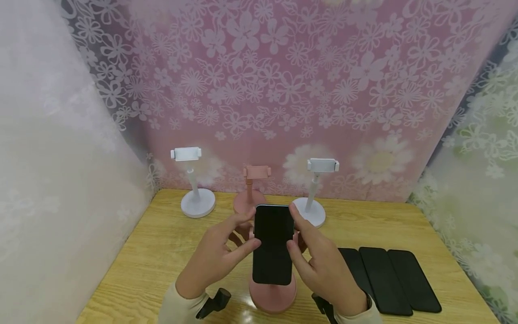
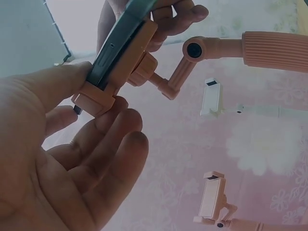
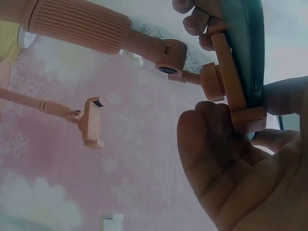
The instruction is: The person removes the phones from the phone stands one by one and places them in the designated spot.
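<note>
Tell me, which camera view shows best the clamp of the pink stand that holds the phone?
The left wrist view: the pink clamp shows whole, gripping the phone. The right wrist view shows it edge-on; in the head view the phone hides it.

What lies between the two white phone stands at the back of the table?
In the head view, a pink phone stand with an empty clamp stands between the left white stand and the right white stand.

The head camera looks forward and down over the light wooden table (image 1: pixel 162 252) toward the pink floral backdrop curtain (image 1: pixel 283 90). Both wrist cameras sit close beneath the pink plastic phone stand's clamp (image 2: pixel 115 72), facing up; each shows that clamp (image 3: pixel 236 91) and the curtain.
</note>
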Demonstrator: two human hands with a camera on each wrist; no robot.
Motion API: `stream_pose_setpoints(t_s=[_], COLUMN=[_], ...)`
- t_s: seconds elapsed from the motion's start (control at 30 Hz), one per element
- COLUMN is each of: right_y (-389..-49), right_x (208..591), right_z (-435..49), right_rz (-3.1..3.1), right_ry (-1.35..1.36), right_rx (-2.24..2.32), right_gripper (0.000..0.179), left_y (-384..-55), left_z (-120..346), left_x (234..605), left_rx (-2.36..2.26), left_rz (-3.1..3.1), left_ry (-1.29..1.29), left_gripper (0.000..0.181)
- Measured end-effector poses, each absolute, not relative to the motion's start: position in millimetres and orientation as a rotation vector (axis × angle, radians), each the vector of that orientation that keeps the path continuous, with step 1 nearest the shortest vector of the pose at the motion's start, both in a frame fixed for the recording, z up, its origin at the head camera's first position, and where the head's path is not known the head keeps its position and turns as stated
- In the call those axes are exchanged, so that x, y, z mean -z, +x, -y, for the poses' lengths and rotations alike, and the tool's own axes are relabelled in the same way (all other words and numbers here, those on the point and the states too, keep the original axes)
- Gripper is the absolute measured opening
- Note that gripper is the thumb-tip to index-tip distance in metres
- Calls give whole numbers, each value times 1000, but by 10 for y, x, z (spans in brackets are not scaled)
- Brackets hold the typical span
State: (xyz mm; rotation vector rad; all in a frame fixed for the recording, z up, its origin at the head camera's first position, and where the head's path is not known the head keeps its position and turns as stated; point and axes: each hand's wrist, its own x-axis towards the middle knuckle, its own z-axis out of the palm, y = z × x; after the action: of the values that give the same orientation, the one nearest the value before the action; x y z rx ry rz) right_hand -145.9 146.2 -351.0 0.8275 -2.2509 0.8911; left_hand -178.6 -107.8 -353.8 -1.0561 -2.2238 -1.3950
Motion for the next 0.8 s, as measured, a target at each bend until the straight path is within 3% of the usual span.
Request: stream_pose_setpoints(t_s=[0.5,0.8], right_y=[-1469,-1482], right_x=[3509,3495], right_z=[-1432,-1520], right_rz=[2346,2474], right_ry=[759,902], right_rx=[-1009,-1210], right_gripper=[64,69], left_y=[-1755,-1703], left_z=[1036,1033], left_x=[3511,3469], left_rx=[1504,1462], left_rz=[2344,2415], left_ry=[-991,-943], left_gripper=[54,56])
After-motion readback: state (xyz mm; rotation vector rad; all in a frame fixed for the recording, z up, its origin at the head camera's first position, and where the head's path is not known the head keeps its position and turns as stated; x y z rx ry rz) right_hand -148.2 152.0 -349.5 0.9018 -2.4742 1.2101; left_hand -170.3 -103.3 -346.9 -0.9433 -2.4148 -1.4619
